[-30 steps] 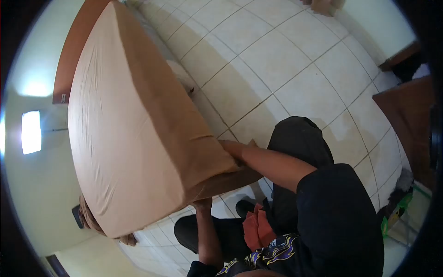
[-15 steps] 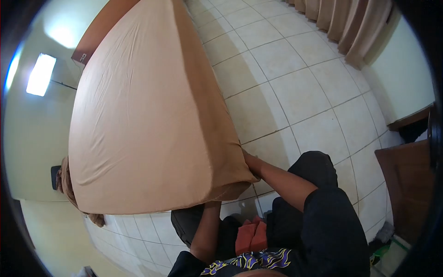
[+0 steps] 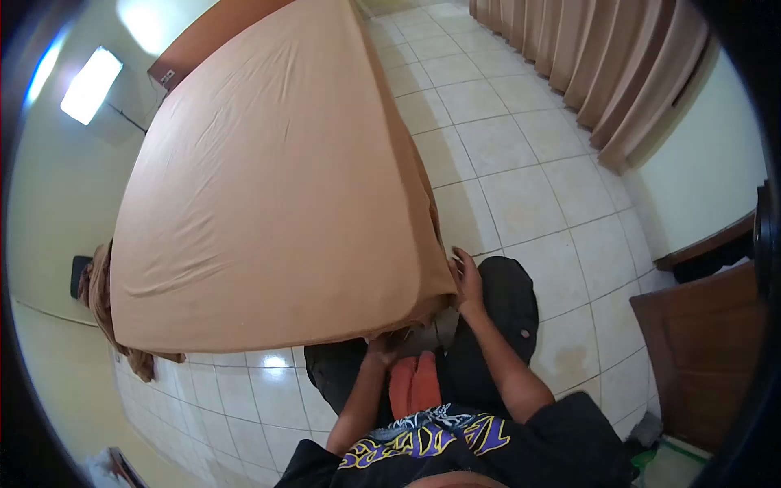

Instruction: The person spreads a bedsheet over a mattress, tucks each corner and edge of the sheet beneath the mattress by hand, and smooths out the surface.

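A tan fitted sheet (image 3: 277, 211) covers the mattress in front of me, with light creases on its top. My right hand (image 3: 466, 283) is at the side of the near right corner, its fingers apart and its palm side toward the cloth. Below the near edge, my left hand (image 3: 381, 350) reaches under the sheet's hem; the mattress edge hides its fingers. The cloth is bunched between the two hands at the corner.
A brown headboard (image 3: 207, 41) stands at the far end. Crumpled brown cloth (image 3: 99, 281) hangs at the left side. Brown curtains (image 3: 602, 73) hang at the right, above a tiled floor (image 3: 529, 195). A wooden panel (image 3: 704, 350) stands at lower right.
My right hand has come out from behind the sheet's corner and now shows its fingers. My left hand shows more below the edge. The view has shifted, and my knees are drawn closer to the corner.
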`<state>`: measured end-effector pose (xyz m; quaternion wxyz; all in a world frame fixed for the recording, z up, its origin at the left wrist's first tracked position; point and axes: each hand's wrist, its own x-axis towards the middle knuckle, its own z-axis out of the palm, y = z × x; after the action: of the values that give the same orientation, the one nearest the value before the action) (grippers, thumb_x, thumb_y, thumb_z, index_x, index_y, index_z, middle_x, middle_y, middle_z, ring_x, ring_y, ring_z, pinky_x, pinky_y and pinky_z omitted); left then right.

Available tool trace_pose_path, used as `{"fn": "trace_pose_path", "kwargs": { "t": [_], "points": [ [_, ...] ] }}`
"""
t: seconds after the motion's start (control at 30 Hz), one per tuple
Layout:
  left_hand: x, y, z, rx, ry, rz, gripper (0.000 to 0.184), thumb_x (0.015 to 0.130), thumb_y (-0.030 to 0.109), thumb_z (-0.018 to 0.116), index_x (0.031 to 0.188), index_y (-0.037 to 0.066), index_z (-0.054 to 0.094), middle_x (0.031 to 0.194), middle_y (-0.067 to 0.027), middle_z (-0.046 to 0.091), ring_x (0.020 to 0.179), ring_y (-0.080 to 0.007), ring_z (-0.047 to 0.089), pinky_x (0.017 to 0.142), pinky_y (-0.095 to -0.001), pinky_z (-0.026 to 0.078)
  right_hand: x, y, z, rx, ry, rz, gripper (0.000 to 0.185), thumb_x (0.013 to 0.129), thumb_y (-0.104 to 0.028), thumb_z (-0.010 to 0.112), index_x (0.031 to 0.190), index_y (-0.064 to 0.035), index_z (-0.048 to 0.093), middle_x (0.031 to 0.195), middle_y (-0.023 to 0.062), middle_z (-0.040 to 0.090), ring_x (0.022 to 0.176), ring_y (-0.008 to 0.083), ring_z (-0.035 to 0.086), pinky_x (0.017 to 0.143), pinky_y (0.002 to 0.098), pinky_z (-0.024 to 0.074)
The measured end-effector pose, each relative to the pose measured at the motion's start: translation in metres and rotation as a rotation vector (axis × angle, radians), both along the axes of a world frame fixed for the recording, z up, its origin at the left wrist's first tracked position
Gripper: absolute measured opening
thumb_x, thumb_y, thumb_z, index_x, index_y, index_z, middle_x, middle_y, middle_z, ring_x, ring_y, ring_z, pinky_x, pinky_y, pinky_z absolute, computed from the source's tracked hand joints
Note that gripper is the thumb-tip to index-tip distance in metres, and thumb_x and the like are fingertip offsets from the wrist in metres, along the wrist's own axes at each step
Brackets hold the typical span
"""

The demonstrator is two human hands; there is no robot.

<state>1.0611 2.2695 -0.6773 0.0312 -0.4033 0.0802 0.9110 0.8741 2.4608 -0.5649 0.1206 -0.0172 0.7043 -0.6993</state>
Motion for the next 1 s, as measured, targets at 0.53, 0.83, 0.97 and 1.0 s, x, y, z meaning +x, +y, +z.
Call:
{"fn": "trace_pose_path", "kwargs": {
  "t": [0.53, 0.83, 0.97, 1.0],
  "points": [
    [0.010, -0.021, 0.225, -1.404, -0.018, -0.093, 0.063, 0.073, 0.007, 0.084, 0.125, -0.004, 0.050, 0.119, -0.0145, 0.063, 0.109, -0.0254, 0.060, 0.097, -0.0364, 0.049, 0.070, -0.030, 0.112, 0.364, 0.649, 0.152, 0.122, 0.066, -0.036, 0.088, 0.152, -0.0123, 0.005, 0.150, 0.0381, 0.005, 0.139, 0.0570, 0.013, 0.112, 0.0643, 0.0198],
    [-0.038, -0.043, 0.232, -1.282, -0.033, -0.250, 0.063, 0.074, -0.001, 0.081, 0.127, -0.008, 0.048, 0.126, -0.0161, 0.060, 0.114, -0.0248, 0.059, 0.098, -0.0358, 0.049, 0.021, -0.053, 0.124, 0.389, 0.656, 0.054, 0.117, 0.066, -0.025, 0.087, 0.151, -0.0137, 0.007, 0.147, 0.0370, 0.012, 0.136, 0.0560, 0.019, 0.109, 0.0665, 0.0210],
    [-0.063, -0.057, 0.217, -1.220, 0.006, -0.443, 0.064, 0.075, 0.003, 0.082, 0.128, -0.009, 0.047, 0.128, -0.0184, 0.058, 0.114, -0.0243, 0.060, 0.098, -0.0358, 0.049, -0.010, -0.055, 0.116, 0.490, 0.588, 0.100, 0.118, 0.066, -0.024, 0.087, 0.151, -0.0102, 0.006, 0.148, 0.0356, 0.013, 0.138, 0.0533, 0.019, 0.112, 0.0613, 0.0223],
    [-0.071, -0.057, 0.217, -1.216, 0.002, -0.427, 0.064, 0.075, 0.003, 0.082, 0.128, -0.009, 0.047, 0.128, -0.0184, 0.058, 0.114, -0.0243, 0.060, 0.098, -0.0358, 0.049, -0.018, -0.056, 0.115, 0.490, 0.596, 0.115, 0.118, 0.066, -0.024, 0.087, 0.151, -0.0102, 0.006, 0.148, 0.0356, 0.013, 0.138, 0.0533, 0.019, 0.112, 0.0613, 0.0223]
  ]
}}
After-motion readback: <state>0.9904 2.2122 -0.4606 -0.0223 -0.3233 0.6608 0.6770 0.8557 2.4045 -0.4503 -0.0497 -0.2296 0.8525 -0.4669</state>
